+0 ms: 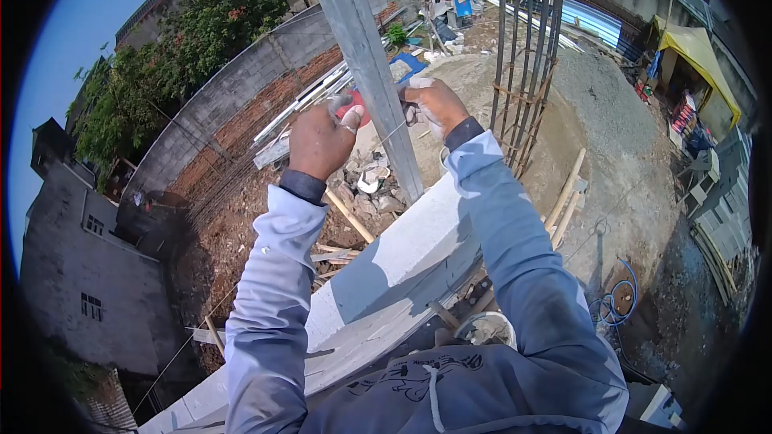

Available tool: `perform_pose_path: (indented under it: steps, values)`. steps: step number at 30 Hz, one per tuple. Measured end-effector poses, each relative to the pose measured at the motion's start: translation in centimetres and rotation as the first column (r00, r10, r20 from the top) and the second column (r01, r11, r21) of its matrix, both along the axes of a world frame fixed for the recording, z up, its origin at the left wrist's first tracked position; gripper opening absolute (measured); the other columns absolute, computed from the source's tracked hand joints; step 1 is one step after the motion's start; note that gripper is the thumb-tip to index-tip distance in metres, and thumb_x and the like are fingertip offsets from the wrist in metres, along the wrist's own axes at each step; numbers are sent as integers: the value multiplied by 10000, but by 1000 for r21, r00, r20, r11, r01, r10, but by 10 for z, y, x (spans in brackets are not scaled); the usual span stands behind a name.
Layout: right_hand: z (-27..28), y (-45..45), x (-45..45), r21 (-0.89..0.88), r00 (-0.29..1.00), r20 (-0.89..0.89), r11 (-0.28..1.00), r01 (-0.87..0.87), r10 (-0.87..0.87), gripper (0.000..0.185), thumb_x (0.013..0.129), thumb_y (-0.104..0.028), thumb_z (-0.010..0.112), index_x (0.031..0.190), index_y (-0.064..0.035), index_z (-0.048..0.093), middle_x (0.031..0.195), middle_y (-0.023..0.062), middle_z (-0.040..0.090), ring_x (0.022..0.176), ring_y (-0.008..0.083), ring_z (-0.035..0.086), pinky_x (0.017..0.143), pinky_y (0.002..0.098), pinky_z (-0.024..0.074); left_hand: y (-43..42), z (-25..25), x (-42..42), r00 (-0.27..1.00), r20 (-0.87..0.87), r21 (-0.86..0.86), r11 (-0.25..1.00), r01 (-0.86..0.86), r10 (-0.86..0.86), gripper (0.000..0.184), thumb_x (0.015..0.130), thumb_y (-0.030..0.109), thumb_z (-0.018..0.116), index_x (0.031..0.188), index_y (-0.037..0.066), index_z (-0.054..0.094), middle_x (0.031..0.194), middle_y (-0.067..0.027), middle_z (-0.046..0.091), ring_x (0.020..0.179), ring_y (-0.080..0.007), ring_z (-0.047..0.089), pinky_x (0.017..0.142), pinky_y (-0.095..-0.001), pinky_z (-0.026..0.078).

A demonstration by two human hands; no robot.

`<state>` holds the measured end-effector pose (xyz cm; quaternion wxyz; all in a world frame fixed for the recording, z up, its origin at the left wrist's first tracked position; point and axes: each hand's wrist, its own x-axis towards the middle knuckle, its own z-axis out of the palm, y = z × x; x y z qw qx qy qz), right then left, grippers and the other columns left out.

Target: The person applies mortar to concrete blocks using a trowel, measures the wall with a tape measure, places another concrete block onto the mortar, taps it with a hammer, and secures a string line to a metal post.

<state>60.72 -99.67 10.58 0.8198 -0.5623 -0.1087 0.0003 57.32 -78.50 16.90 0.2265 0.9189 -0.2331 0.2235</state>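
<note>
A grey metal post [366,56] stands tilted in front of me, its foot at the pale block wall [394,261]. My left hand [323,138], to the left of the post, is closed on a small red object [359,109] whose kind I cannot make out. My right hand [435,104] is pinched at the post's right edge, with something small and dark by its fingers. A thin pale string [392,133] crosses the post between and just below my hands.
Upright rebar rods [523,64] rise close to my right forearm. A bucket [487,328] sits below my chest beside the wall. Bamboo poles [566,189], rubble [378,189] and a coiled blue hose [618,304] lie on the ground far below. A yellow canopy [701,64] stands at right.
</note>
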Motion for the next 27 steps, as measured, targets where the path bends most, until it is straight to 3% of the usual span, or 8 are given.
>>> perform_pose_path:
  steps: [4, 8, 10, 15, 17, 18, 22, 27]
  values:
    - [-12, 6, 19, -101, 995, -9, 990, 98, -99, 183, 793, -148, 614, 853, 6, 692, 725, 118, 658, 546, 194, 607, 493, 306, 474, 3, -8, 10, 991, 123, 70, 996, -64, 55, 409, 808, 327, 631, 1103, 46, 608, 890, -223, 643, 819, -359, 631, 718, -433, 496]
    - [-29, 0, 37, -641, 879, 475, 669, 376, -39, 146, 767, -148, 612, 793, -30, 693, 724, 182, 646, 626, 262, 634, 568, 329, 494, 7, -9, 19, 822, 551, 154, 951, -270, 144, 460, 813, 293, 624, 1184, 30, 555, 1031, -222, 623, 962, -352, 607, 811, -414, 472]
    - [-25, 0, 43, -764, 858, 513, 454, 459, -3, 135, 757, -147, 605, 768, -43, 690, 752, 204, 635, 684, 284, 645, 607, 336, 498, 6, -4, 19, 959, 240, 116, 976, -186, 154, 466, 801, 321, 640, 1154, 27, 555, 972, -231, 629, 910, -378, 609, 773, -439, 480]
    - [-74, -4, 110, -549, 913, 392, 826, 130, 116, 182, 778, -201, 623, 751, -30, 679, 720, 134, 647, 651, 232, 633, 591, 312, 481, 10, -12, 27, 994, -98, 44, 998, -41, 45, 444, 795, 332, 649, 1114, 31, 576, 942, -236, 629, 895, -393, 604, 755, -448, 482]
    - [-27, 12, 49, -181, 987, 51, 974, -139, 150, 177, 792, -207, 632, 774, -39, 682, 713, 77, 656, 636, 177, 628, 579, 291, 476, 9, -14, 31, 993, -122, 22, 1000, 10, -7, 434, 797, 329, 646, 1111, 35, 586, 951, -231, 628, 896, -389, 602, 755, -447, 479]
    - [-20, 16, 39, -42, 967, -40, 966, -254, 252, 170, 801, -211, 642, 857, -55, 680, 781, 22, 668, 675, 109, 627, 594, 265, 480, 7, -17, 29, 992, -24, -102, 987, 122, -125, 369, 810, 326, 629, 1067, 62, 630, 921, -227, 631, 865, -390, 605, 738, -447, 477]
    - [-5, 22, 24, -7, 966, -56, 967, -254, 254, 204, 809, -209, 642, 918, -38, 667, 835, 46, 673, 689, 107, 625, 623, 248, 490, -4, -13, 29, 989, -90, -146, 984, 106, -120, 268, 841, 326, 583, 945, 101, 686, 832, -205, 637, 795, -396, 605, 698, -442, 481]
    - [-33, 12, 48, -36, 979, -49, 979, -201, 199, 229, 809, -201, 631, 912, 1, 666, 833, 72, 679, 693, 126, 627, 606, 268, 474, 1, -10, 20, 996, -56, 67, 995, -68, 72, 245, 846, 312, 580, 856, 81, 660, 768, -189, 632, 735, -381, 607, 641, -460, 475]
